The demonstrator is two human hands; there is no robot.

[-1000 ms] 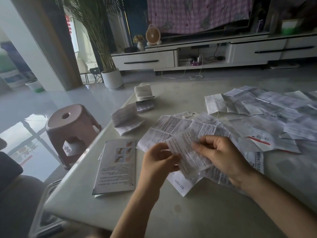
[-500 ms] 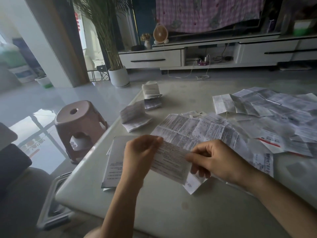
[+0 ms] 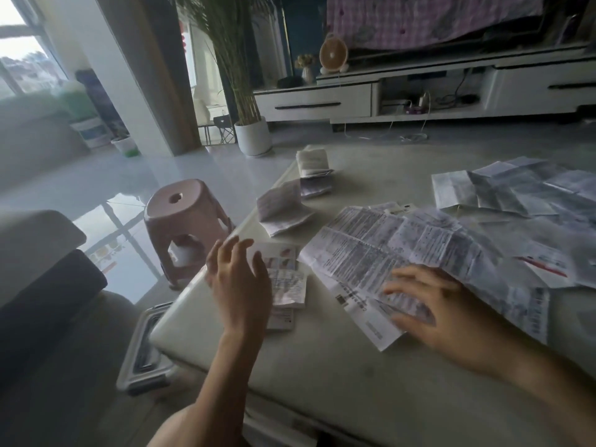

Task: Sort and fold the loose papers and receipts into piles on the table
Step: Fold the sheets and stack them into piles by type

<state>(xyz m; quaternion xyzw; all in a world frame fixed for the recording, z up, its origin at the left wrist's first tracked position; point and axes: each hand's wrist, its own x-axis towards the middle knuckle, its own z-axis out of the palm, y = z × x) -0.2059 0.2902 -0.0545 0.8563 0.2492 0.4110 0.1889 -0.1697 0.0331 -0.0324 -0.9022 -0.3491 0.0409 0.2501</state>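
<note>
A folded printed slip (image 3: 289,287) lies on top of a booklet (image 3: 280,253) at the table's left edge. My left hand (image 3: 240,280) hovers open just above them, fingers spread, holding nothing. My right hand (image 3: 430,312) rests flat with spread fingers on a large unfolded sheet of small print (image 3: 371,253) in the middle of the table. A heap of loose papers and receipts (image 3: 522,214) covers the right side. Folded piles sit farther back: one (image 3: 282,209) left of centre, another two (image 3: 314,174) near the far left corner.
The pale table (image 3: 322,366) has bare surface near me. A pink stool (image 3: 185,221) stands on the floor left of the table, and a plastic tray (image 3: 145,350) lies below its near left corner. A sofa arm (image 3: 42,285) is at my left.
Both hands held and folded a slip; it now lies on the booklet at the left. My left hand has let go and opened above it. My right hand moved onto the large sheet.
</note>
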